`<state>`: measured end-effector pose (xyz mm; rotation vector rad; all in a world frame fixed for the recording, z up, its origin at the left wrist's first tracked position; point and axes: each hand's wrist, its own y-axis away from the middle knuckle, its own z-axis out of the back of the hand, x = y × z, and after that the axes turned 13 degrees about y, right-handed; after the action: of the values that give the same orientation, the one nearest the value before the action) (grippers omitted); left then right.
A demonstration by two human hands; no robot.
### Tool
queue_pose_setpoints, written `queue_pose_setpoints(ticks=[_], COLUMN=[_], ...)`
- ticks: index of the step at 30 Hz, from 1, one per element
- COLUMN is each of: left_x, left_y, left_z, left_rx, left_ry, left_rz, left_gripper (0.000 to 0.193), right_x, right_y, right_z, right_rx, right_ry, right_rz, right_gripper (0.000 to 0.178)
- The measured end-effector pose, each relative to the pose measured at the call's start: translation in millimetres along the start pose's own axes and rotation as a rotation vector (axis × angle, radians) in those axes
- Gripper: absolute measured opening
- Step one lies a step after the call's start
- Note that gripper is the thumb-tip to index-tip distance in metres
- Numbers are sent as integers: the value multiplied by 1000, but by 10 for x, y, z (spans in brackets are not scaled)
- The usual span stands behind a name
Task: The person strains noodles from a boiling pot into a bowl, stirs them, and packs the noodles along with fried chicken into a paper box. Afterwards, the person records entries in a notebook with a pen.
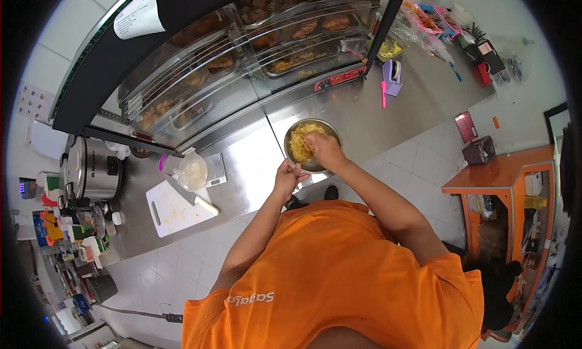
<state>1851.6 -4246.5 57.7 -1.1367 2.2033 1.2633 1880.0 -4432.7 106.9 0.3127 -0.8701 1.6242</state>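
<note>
A round metal bowl (334, 131) stands at the front edge of the steel counter, partly filled with yellow shredded-looking food (299, 144). My left hand (288, 179) is at the bowl's near left rim, its fingers closed on the edge. Over the food, inside the bowl, is my right hand (326, 150). Its fingers are curled and slightly blurred, and whatever they may grip is hidden beneath them.
Left of the bowl are a small scale (215, 169), a pale tub (193, 172) and a knife (203, 203) on a white cutting board (167, 211). A glass display case (260, 64) with fried food stands behind. A purple tape dispenser (392, 79) sits right; a large cooker (94, 167) stands far left.
</note>
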Motion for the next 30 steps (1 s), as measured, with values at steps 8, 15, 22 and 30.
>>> queue_pose_setpoints(ticks=[8,15,22,30], left_x=[-36,5,-13,-39], left_y=[28,-43,-43,-15], left_z=[71,160,140,134], left_rx=[17,36,29,90], left_ry=[3,9,48,8], left_rz=[3,1,-6,-2], left_gripper=[14,6,5,7], right_x=[-288,-572,66,-232], right_y=[-60,14,375,74], right_z=[353,182,364,251], right_rx=[81,198,318,9], right_ry=[-41,-474,-4,69], right_rz=[18,-590,193,-13], right_gripper=[19,26,15,15])
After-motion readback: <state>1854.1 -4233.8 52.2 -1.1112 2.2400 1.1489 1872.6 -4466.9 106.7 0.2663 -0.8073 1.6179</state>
